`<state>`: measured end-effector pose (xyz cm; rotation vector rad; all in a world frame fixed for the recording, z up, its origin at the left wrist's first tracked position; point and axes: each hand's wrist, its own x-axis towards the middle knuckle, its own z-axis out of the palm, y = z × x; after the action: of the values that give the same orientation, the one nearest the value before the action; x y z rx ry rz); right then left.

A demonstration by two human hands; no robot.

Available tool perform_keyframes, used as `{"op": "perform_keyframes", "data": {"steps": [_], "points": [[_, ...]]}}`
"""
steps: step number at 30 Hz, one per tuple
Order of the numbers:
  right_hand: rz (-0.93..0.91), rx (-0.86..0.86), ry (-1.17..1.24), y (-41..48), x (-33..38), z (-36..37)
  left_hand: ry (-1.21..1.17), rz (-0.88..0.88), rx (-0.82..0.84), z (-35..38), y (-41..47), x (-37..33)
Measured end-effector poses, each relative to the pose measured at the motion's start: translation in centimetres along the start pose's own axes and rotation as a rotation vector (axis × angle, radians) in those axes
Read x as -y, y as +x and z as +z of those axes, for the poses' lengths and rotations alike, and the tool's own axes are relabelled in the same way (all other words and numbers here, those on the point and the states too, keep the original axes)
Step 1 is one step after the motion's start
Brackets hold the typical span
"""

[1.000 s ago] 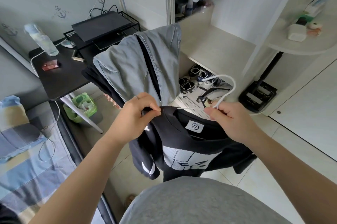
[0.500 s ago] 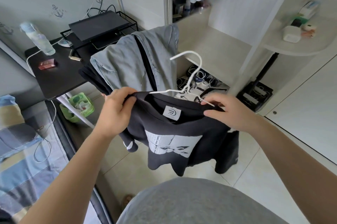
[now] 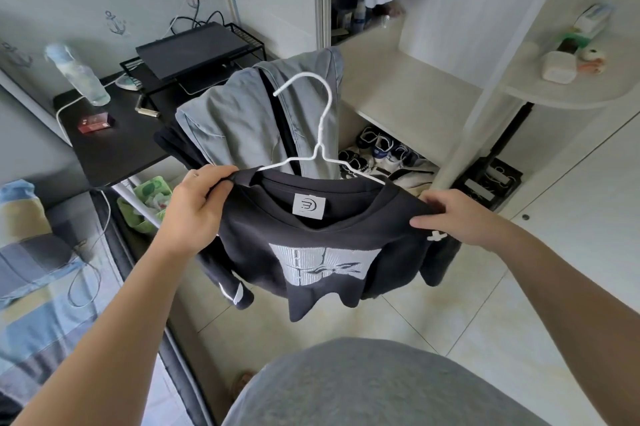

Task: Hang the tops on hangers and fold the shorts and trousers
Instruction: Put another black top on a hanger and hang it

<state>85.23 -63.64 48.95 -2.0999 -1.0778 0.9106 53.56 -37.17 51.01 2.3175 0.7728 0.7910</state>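
Swung upright since a second ago: white hanger (image 3: 322, 134), hook at 12 o'clock, arms now inside neck of black top (image 3: 391, 228). At 9 o'clock, green bin (image 3: 157, 182) holding crumpled waste; at 1 o'clock, shoes (image 3: 379, 145) under wardrobe shelf (image 3: 415, 89). Gripping top's shoulders, fingers curled: left hand (image 3: 194, 211) at 9, right hand (image 3: 457, 217) at 3 o'clock.
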Motion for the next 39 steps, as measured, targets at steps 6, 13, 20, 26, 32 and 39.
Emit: {"op": "perform_keyframes", "data": {"steps": [6, 13, 20, 26, 32, 39], "points": [[-0.005, -0.074, 0.112, 0.0, 1.2, -0.5, -0.005, 0.005, 0.000, -0.4, 0.1, 0.2], [-0.102, -0.187, 0.133, -0.2, 1.9, -1.8, 0.054, 0.061, 0.012, 0.9, 0.2, 1.6], [-0.344, -0.236, 0.077, -2.1, 3.3, -1.4, -0.091, -0.052, -0.108, 1.4, -0.2, -0.2], [-0.296, -0.269, 0.254, -2.6, 3.0, -1.3, -0.115, -0.051, -0.121, 1.3, 0.4, -1.9], [-0.283, -0.257, 0.065, -2.9, 2.9, -1.2, -0.070, 0.053, -0.045, 2.3, 1.6, -2.3], [-0.336, -0.263, 0.039, -5.2, 2.7, -1.1, 0.088, 0.190, 0.195, 4.5, 3.4, -2.8]]}}
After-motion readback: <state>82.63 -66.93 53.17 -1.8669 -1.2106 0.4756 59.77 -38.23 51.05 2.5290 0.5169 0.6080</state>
